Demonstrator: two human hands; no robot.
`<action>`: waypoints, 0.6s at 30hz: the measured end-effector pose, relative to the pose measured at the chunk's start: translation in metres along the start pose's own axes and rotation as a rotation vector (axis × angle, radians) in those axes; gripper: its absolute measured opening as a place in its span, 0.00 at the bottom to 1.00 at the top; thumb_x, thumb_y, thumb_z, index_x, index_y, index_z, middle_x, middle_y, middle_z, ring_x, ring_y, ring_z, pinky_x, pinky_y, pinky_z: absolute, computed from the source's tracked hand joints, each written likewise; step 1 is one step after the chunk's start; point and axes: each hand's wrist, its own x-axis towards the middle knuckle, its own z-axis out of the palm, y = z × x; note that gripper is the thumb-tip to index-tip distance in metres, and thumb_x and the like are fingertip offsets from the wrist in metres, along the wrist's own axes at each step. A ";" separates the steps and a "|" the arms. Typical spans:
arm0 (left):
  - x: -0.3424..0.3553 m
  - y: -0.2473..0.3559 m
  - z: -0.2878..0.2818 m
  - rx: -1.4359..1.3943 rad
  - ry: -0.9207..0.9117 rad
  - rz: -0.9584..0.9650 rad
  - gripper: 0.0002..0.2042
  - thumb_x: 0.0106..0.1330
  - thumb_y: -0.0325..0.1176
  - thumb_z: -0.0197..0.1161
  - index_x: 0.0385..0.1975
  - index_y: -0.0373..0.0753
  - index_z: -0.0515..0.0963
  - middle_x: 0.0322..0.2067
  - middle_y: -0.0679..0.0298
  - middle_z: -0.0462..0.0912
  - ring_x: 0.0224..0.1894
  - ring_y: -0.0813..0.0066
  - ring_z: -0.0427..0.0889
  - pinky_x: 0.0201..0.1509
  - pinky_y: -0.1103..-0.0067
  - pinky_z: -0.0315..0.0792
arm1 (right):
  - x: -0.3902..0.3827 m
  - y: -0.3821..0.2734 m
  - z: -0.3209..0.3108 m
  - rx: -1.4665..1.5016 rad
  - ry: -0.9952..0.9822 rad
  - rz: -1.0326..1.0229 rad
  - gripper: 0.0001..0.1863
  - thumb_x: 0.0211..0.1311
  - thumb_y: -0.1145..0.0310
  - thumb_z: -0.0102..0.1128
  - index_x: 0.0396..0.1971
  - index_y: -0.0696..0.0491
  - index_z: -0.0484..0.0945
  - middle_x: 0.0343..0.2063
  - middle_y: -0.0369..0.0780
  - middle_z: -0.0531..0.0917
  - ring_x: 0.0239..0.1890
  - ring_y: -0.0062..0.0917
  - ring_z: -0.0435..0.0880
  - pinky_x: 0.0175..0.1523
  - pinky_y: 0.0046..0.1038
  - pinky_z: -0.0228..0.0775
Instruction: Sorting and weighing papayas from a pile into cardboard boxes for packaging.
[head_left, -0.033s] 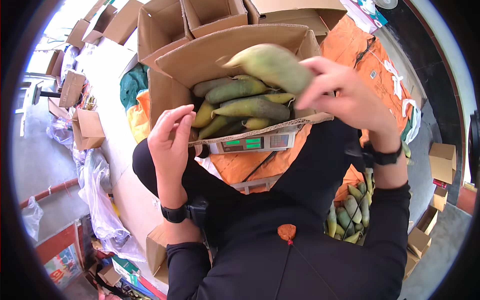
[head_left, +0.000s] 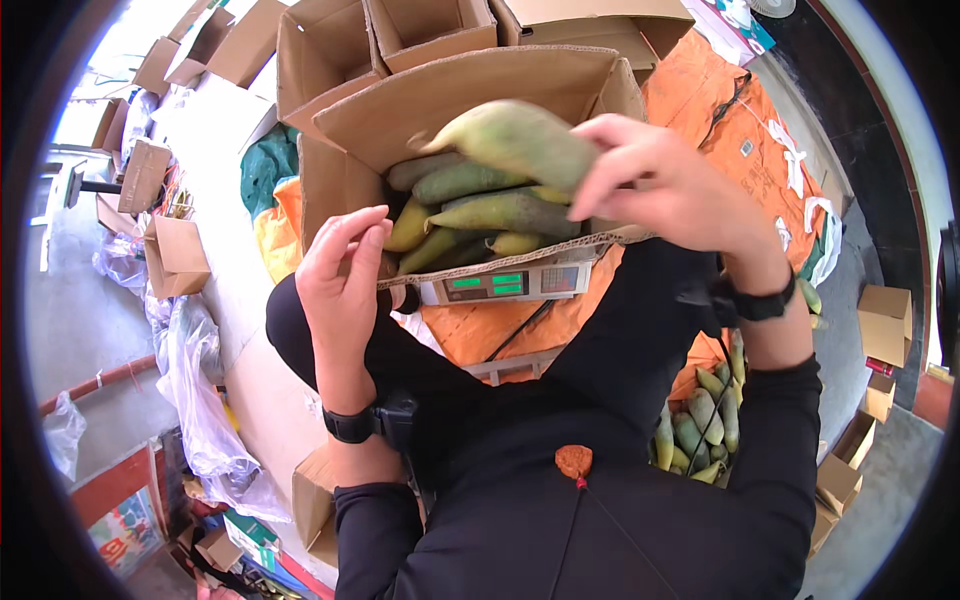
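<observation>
The right hand [head_left: 655, 185] has its fingers clamped on the thick end of a pale green radish [head_left: 520, 145], held above the radishes [head_left: 500, 213] inside a cardboard box [head_left: 440, 105], whose near left corner the left hand [head_left: 345, 265] adjoins, thumb and fingertips slightly apart.

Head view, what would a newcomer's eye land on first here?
Probably the blurred, radish-like pale green vegetable in the right hand, above the open cardboard box. Next, the green vegetables piled inside that box, and the scale with glowing green displays at its near edge. The bright orange sheet at upper right also stands out.
</observation>
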 end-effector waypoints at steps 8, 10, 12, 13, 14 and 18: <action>-0.010 0.006 -0.011 0.127 0.059 0.108 0.06 0.61 0.20 0.60 0.36 0.32 0.80 0.30 0.62 0.81 0.31 0.78 0.78 0.36 0.84 0.71 | 0.024 0.018 0.038 0.065 0.080 0.010 0.11 0.54 0.78 0.55 0.37 0.52 0.82 0.48 0.41 0.78 0.44 0.25 0.78 0.49 0.25 0.69; -0.015 0.003 -0.018 0.127 0.081 0.109 0.06 0.61 0.20 0.60 0.36 0.31 0.80 0.30 0.62 0.81 0.31 0.78 0.78 0.36 0.84 0.71 | 0.013 0.014 0.030 0.140 0.245 0.026 0.09 0.59 0.77 0.54 0.38 0.55 0.81 0.43 0.36 0.81 0.40 0.15 0.78 0.45 0.18 0.68; -0.021 0.002 -0.024 0.127 0.116 0.112 0.06 0.61 0.20 0.59 0.36 0.31 0.80 0.30 0.61 0.81 0.31 0.78 0.78 0.37 0.84 0.71 | 0.000 0.013 0.020 0.135 0.339 0.051 0.09 0.60 0.76 0.54 0.38 0.55 0.81 0.40 0.35 0.82 0.39 0.15 0.78 0.45 0.18 0.69; -0.024 0.004 -0.025 0.120 0.121 0.108 0.06 0.61 0.20 0.60 0.36 0.31 0.80 0.30 0.61 0.81 0.31 0.77 0.79 0.37 0.84 0.71 | -0.008 0.016 0.014 0.128 0.447 0.086 0.08 0.62 0.75 0.54 0.38 0.56 0.81 0.37 0.34 0.83 0.39 0.15 0.78 0.45 0.19 0.69; -0.026 0.004 -0.025 0.114 0.124 0.102 0.06 0.61 0.19 0.60 0.37 0.31 0.80 0.30 0.61 0.81 0.32 0.77 0.79 0.37 0.84 0.71 | -0.014 0.020 0.009 0.131 0.445 0.085 0.08 0.62 0.75 0.54 0.38 0.56 0.81 0.37 0.34 0.83 0.39 0.15 0.78 0.45 0.19 0.69; -0.030 0.005 -0.022 0.147 0.091 0.123 0.07 0.60 0.18 0.59 0.37 0.31 0.80 0.29 0.60 0.81 0.32 0.76 0.80 0.37 0.84 0.72 | -0.027 0.046 -0.009 0.233 0.740 0.169 0.09 0.63 0.72 0.55 0.40 0.55 0.81 0.37 0.33 0.83 0.41 0.15 0.79 0.45 0.19 0.69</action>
